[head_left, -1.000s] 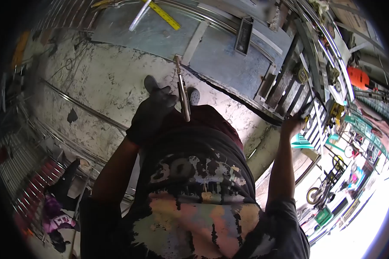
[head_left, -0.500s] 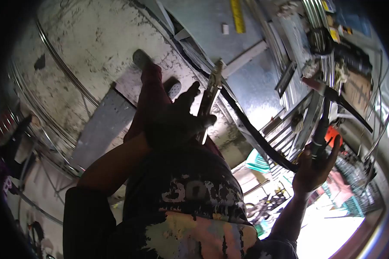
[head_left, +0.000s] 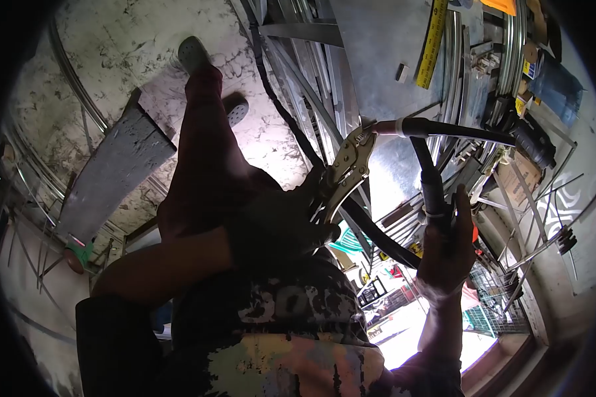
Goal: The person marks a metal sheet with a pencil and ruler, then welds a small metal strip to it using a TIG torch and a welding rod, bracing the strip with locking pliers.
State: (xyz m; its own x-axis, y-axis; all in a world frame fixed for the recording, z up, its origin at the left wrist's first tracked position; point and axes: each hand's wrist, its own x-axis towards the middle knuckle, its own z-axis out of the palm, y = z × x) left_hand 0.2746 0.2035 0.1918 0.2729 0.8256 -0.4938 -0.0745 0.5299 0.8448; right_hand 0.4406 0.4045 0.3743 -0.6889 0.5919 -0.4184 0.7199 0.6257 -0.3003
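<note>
My left hand (head_left: 288, 212), in a dark glove, is wrapped round a pair of locking pliers (head_left: 352, 162). Their jaws point up and meet the pinkish nozzle (head_left: 387, 128) of a welding torch, overlapping it in this view. My right hand (head_left: 449, 255) is closed about the torch's black handle (head_left: 432, 188), held upright. A long black back cap (head_left: 470, 130) extends rightward from the torch head. From the right hand a thick black cable (head_left: 377, 235) runs leftward past the pliers.
A metal-topped table (head_left: 377, 73) carries a yellow ruler (head_left: 432, 49) and a small white block (head_left: 402, 73). Metal bars and tubes lie along its sides. At left, a grey board (head_left: 116, 162) lies over the stained floor (head_left: 126, 40). A cardboard box (head_left: 515, 175) stands at right.
The torch has swung left, bringing its nozzle to the jaws of the pliers. Both hands have drawn closer together, and the view has shifted over the table.
</note>
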